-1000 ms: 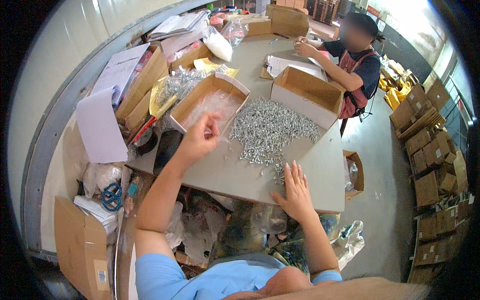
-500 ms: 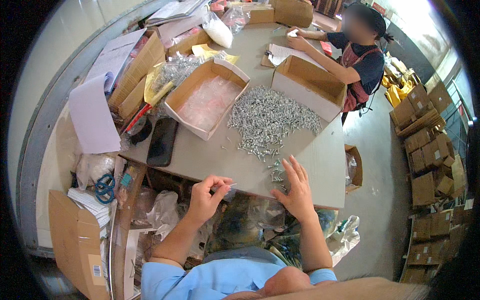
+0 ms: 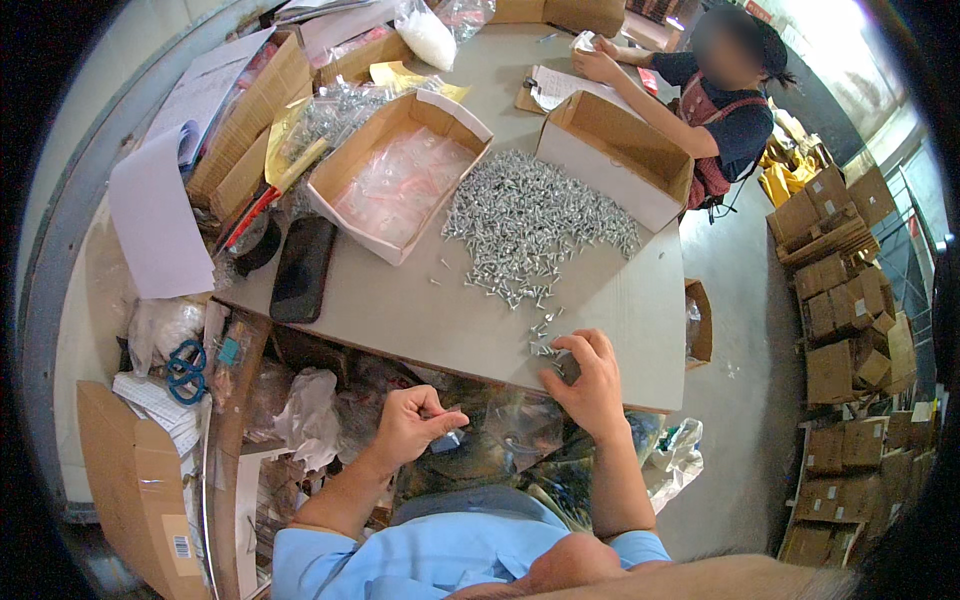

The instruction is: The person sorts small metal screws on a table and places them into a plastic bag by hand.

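Note:
My left hand (image 3: pixel 418 424) is closed in a pinch just off the table's near edge. Between its thumb and forefinger is a small clear plastic bag (image 3: pixel 448 440), mostly hidden by the fingers. My right hand (image 3: pixel 590 388) rests at the table edge with thumb and fingers curved and apart. Under and beside its fingertips lie a few loose screws (image 3: pixel 546 349). These trail down from a large pile of silvery screws (image 3: pixel 540 225) in the middle of the table. Left of the pile stands a white-sided carton (image 3: pixel 400 250) holding clear bags with pinkish-red strips.
Another open carton (image 3: pixel 610 185) stands right of the pile, near a co-worker (image 3: pixel 725 120) holding something white. A black phone (image 3: pixel 303 270) and a red-and-yellow cutter (image 3: pixel 262 210) lie at left. Blue-handled scissors (image 3: pixel 186 372) sit lower left. Brown boxes (image 3: pixel 845 310) are stacked at right.
My left hand has drawn back toward me with the small bag. My right hand has come down slightly, its fingers curling in over the loose screws. The view has shifted a little.

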{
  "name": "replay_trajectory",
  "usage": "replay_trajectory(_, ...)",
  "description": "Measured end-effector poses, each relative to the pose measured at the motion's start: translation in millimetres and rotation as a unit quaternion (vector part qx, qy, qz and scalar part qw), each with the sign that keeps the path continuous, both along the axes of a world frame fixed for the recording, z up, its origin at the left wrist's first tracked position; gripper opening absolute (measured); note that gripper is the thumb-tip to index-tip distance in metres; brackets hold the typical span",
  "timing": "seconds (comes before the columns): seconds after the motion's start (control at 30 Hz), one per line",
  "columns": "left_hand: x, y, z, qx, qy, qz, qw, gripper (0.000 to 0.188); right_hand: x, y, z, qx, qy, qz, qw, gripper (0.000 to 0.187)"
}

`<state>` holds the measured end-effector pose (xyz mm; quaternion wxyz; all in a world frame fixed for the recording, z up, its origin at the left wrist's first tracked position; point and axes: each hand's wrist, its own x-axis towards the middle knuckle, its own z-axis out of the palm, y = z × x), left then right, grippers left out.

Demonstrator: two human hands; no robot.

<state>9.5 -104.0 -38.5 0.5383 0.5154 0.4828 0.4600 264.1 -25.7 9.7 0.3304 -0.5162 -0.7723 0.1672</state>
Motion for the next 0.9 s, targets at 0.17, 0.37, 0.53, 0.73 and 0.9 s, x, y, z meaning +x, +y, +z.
replay_trajectory(0.17,6.0,-2.1,-9.4,-0.076,-0.061,0.013,0.995,0.012,-1.0,1.5,-2.6,0.033,0.005,-0.002,0.999,0.024)
replay_trajectory(0.37,5.1,-15.7,-63.1,-0.139,-0.069,-0.09,0.984,0.009,-6.1,-2.0,-12.7,0.104,-0.018,-0.034,0.994,0.017)
replay_trajectory(0.53,36.1,-17.7,-120.0,-0.157,0.049,-0.236,0.958,0.029,-6.5,-7.3,-16.4,0.114,-0.011,-0.063,0.991,0.013)
replay_trajectory(0.73,82.4,-15.7,-115.4,-0.128,-0.016,-0.258,0.958,0.05,-6.0,-32.7,-4.0,-0.003,-0.009,-0.022,1.0,0.013)
replay_trajectory(0.9,87.5,-10.0,-72.5,-0.116,-0.022,-0.238,0.964,0.045,-10.1,-16.4,12.4,-0.073,0.021,0.021,0.997,0.021)
